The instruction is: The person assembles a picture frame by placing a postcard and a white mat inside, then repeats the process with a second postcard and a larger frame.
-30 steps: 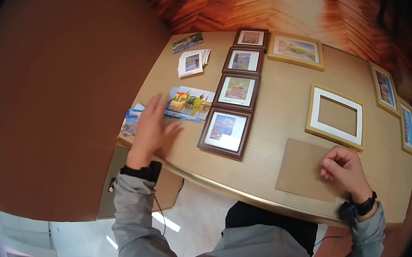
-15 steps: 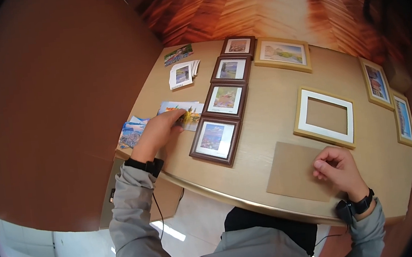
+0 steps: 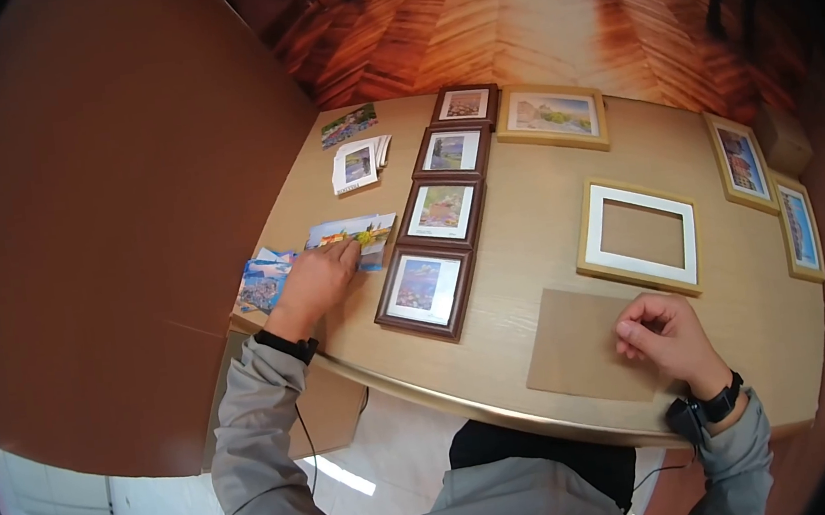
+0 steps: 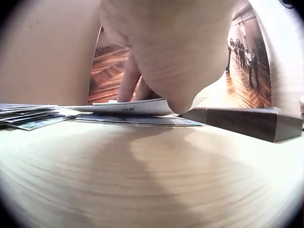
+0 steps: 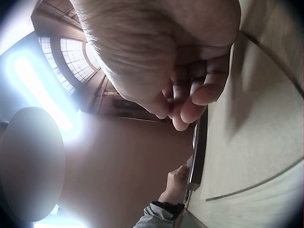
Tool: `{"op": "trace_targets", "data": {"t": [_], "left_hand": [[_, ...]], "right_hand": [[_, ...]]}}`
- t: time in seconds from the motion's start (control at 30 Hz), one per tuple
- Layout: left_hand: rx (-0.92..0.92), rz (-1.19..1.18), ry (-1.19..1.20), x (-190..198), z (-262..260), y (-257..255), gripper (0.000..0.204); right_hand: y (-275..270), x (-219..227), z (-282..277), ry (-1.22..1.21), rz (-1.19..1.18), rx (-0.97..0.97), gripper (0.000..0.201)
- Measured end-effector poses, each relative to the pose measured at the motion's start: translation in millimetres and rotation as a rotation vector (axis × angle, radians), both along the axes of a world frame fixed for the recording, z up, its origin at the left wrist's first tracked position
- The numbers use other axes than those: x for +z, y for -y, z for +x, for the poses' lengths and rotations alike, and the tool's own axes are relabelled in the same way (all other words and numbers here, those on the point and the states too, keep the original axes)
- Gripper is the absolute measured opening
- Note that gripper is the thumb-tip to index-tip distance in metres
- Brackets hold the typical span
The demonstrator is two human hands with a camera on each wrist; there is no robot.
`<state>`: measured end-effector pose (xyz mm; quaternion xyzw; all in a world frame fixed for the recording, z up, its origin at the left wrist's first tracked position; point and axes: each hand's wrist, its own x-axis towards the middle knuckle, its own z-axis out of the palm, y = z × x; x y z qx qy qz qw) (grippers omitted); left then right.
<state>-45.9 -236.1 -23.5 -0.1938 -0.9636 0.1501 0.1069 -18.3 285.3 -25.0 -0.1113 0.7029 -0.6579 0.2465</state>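
Taking the tabletop as a clock with twelve at its far edge, the left hand [image 3: 317,280] is at nine o'clock, its fingers bent and its thumb closed against the edge of a picture card [image 3: 374,227] that shows bright buildings by water. In the left wrist view one side of that card curves up off the flat cards [image 4: 142,120] beneath it, the thumb on the near side and fingers beyond. The card lies just left of the column of four dark brown frames [image 3: 423,295], which runs from nine o'clock up to eleven. Farther out at nine, blue picture cards [image 3: 261,281] overlap one another. At ten sits a pile of white-bordered cards [image 3: 355,166], with a green landscape card [image 3: 348,125] just beyond it. The right hand [image 3: 667,331] is at four o'clock, fingers loosely curled and holding nothing, over the right part of a flat brown board [image 3: 574,341] at five; whether it touches the board I cannot tell. At three lies a gold frame with a white mat [image 3: 593,242], plain tan within its opening. One landscape-format gold frame [image 3: 552,117] is at twelve, and two upright-format gold frames [image 3: 744,158] are between two and three.
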Motion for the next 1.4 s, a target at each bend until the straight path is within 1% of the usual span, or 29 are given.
{"op": "trace_targets", "data": {"t": [0.03, 0.1, 0.23, 0.3, 0.33, 0.37, 0.4, 0.43, 0.47, 0.53, 0.6, 0.63, 0.7, 0.73, 0.77, 0.8, 0.87, 0.93, 1.0, 1.07, 1.1, 1.13, 1.17, 1.2, 1.23, 1.27, 1.3, 1.33, 1.4], "left_hand": [[0.002, 0.000, -0.003, 1.1, 0.5, -0.4, 0.032], [-0.121, 0.169, -0.067, 1.6, 2.5, -3.4, 0.020], [-0.157, 0.294, -0.081, 0.4, 6.6, -3.2, 0.017], [0.025, 0.299, -0.102, 9.2, 7.2, 6.0, 0.018], [-0.096, 0.376, -0.306, 12.2, 2.6, 10.0, 0.021], [-0.007, 0.419, -0.373, 20.3, 1.7, 10.1, 0.024], [0.055, 0.431, -0.446, 36.7, 4.1, -0.5, 0.021], [0.051, 0.433, -0.556, 43.7, 2.1, -4.3, 0.023], [-0.029, 0.604, -0.621, 51.7, -1.3, -21.0, 0.023], [-0.076, 0.430, -0.700, 82.4, 11.7, -77.9, 0.026], [-0.223, 0.412, -0.671, 89.8, 22.2, -127.6, 0.028], [-0.317, 0.448, -0.638, 89.6, 24.8, -152.5, 0.033], [-0.449, 0.475, -0.569, 86.2, 28.7, -198.0, 0.029], [-0.515, 0.510, -0.547, 78.1, 24.9, -217.2, 0.027], [-0.518, 0.551, -0.513, 69.0, 24.0, -234.9, 0.031], [-0.532, 0.548, -0.489, 62.6, 20.8, -251.8, 0.032], [-0.571, 0.572, -0.443, 50.6, 12.9, -275.5, 0.032], [-0.655, 0.584, -0.351, 36.8, 3.9, -290.9, 0.029], [-0.666, 0.632, -0.326, 32.1, -3.4, -298.1, 0.031], [-0.633, 0.915, -0.298, 25.3, -14.7, -298.6, 0.033], [-0.515, 1.169, -0.189, 23.0, -17.8, -300.5, 0.024], [-0.520, 1.165, -0.183, 23.8, -19.3, -304.0, 0.024], [-0.353, 1.677, 0.104, 27.1, -19.2, -309.3, 0.023], [-0.133, 2.157, 0.427, 30.4, -20.0, -313.1, 0.022], [-0.080, 2.145, 0.600, 31.8, -23.4, -311.2, 0.034], [-0.080, 2.144, 0.608, 27.9, -25.5, -313.5, 0.034], [-0.011, 2.163, 0.693, 21.2, -26.1, -316.8, 0.035], [0.062, 2.178, 0.781, 16.5, -26.2, -320.4, 0.037], [0.095, 2.215, 0.866, 13.6, -21.7, -327.5, 0.038]], "right_hand": [[-0.2, -0.7, 0.0, 0.001, 0.000, 0.001, 0.013], [-0.5, -0.7, -0.5, 0.004, -0.001, 0.000, 0.013], [0.6, -1.1, -0.6, -0.007, 0.002, 0.012, 0.014], [-1.9, -2.3, -0.9, -0.016, 0.007, -0.021, 0.014], [-1.7, -3.0, -1.5, -0.011, -0.026, -0.013, 0.014], [-2.8, -3.6, -1.3, -0.006, -0.057, -0.005, 0.013], [-4.1, -3.9, -1.2, -0.001, -0.037, -0.045, 0.013], [-4.1, -4.0, -1.9, -0.010, -0.040, -0.054, 0.013], [-4.0, -2.9, -2.6, -0.018, -0.046, -0.056, 0.013], [-3.8, 1.6, -3.5, -0.019, -0.048, -0.095, 0.013], [-4.9, 5.4, -3.6, -0.024, -0.053, -0.122, 0.013], [-5.6, 7.5, -3.3, -0.033, -0.063, -0.121, 0.018], [-10.2, 6.8, -4.0, -0.046, -0.067, -0.121, 0.023], [-13.3, 3.1, -5.9, -0.054, -0.132, -0.088, 0.029], [-15.5, -0.1, -7.4, -0.062, -0.197, -0.055, 0.036], [-16.7, -2.3, -8.2, -0.066, -0.193, -0.058, 0.036], [-19.0, -5.8, -9.1, -0.003, -0.432, -0.068, 0.047], [-20.1, 1.1, -8.1, 0.004, -0.377, -0.125, 0.048], [-26.2, 0.4, -9.6, 0.018, -0.325, -0.183, 0.048], [-35.2, -5.3, -16.8, -0.001, -0.395, -0.266, 0.043], [-39.0, -10.0, -20.2, -0.001, -0.399, -0.273, 0.043], [-42.5, -14.2, -23.9, -0.107, -0.293, -0.330, 0.039], [-44.3, -17.1, -26.1, -0.211, -0.183, -0.385, 0.034], [-43.7, -16.7, -26.8, -0.209, -0.184, -0.390, 0.034], [-42.5, -14.5, -26.9, -0.200, -0.192, -0.402, 0.029], [-41.9, -14.1, -27.3, -0.192, -0.198, -0.413, 0.024], [-42.3, -16.2, -27.2, -0.190, -0.194, -0.420, 0.024], [-42.2, -18.6, -26.2, -0.181, -0.233, -0.380, 0.022], [-38.4, -19.6, -25.5, -0.157, -0.268, -0.346, 0.019]]}}
